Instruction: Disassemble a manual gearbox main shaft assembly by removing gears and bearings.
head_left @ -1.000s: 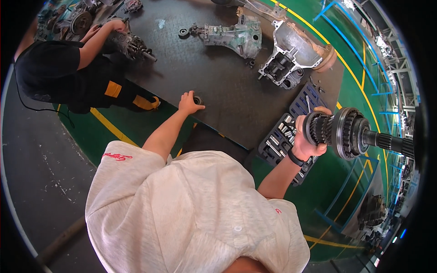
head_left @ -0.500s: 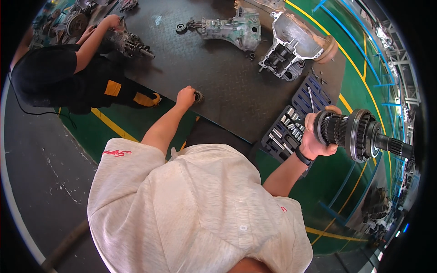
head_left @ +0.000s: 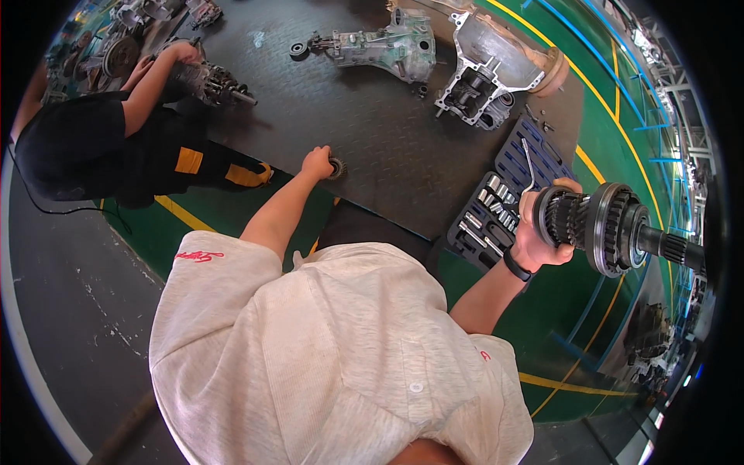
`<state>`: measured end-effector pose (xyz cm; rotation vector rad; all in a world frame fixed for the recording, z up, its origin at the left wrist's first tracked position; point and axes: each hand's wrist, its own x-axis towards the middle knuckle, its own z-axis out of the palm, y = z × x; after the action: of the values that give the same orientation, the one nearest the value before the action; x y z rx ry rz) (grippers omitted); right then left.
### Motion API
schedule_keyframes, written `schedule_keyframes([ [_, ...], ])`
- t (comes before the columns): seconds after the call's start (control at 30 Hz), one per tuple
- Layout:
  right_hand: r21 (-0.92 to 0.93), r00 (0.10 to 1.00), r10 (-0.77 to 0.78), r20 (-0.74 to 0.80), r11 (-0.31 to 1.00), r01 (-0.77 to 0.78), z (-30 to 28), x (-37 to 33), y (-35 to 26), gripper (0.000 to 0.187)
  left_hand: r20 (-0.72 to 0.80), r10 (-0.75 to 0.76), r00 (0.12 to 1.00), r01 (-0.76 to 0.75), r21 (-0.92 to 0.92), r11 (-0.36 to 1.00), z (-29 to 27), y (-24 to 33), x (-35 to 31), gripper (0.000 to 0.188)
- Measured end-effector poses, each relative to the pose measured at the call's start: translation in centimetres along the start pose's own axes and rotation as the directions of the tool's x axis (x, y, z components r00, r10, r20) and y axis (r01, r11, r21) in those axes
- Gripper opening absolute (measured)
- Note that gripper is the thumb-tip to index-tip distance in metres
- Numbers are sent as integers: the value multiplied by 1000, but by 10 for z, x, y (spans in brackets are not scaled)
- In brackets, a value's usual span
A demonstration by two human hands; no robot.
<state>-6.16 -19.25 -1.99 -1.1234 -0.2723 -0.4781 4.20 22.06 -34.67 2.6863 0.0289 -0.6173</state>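
Note:
My right hand [head_left: 536, 232] is wrapped round a gear shaft [head_left: 614, 229], a steel transmission shaft stacked with several gears and rings. It is held up in the air at the right, beyond the bench edge, its splined end pointing away to the right. At the near edge of the dark metal workbench [head_left: 341, 101], my left hand [head_left: 316, 163] has its fingers closed on a small ring gear [head_left: 338, 167]. That gear sits at the bench surface, and the fingers partly hide it.
A gearbox housing [head_left: 387, 50], a bearing [head_left: 298, 49] and an opened bell-shaped casing [head_left: 496, 58] lie across the bench. An open socket set case [head_left: 508, 194] is at the right edge. At the left a co-worker in black [head_left: 74, 147] handles another gear assembly [head_left: 213, 84].
The view has shifted slightly, so the bench parts appear a little further left and up. Both my hands keep their holds, and the gear shaft stays raised at the right.

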Motion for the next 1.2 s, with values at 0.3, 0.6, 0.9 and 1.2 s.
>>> schedule_keyframes([
  [0.3, -13, 994, -11, -112, 1000, 10, 2, -10, -3, 95, -125, 23, 992, -12, 90, 996, 3, 10, -1, 21],
  [0.6, 2, 992, -4, -127, 1000, 4, -7, -12, -4, 95, 299, -29, 954, 228, -659, 717, -55, -12, 22, 30],
  [0.9, 102, 943, 42, -331, 995, -9, -17, -45, 22, 93, 321, 493, 809, 9, -845, 535, -279, 117, -24, 28],
  [1.2, 213, 948, 285, -144, 944, -252, -45, -84, 41, 99, 310, 655, 689, -171, -809, 563, -449, 249, -107, 40],
])
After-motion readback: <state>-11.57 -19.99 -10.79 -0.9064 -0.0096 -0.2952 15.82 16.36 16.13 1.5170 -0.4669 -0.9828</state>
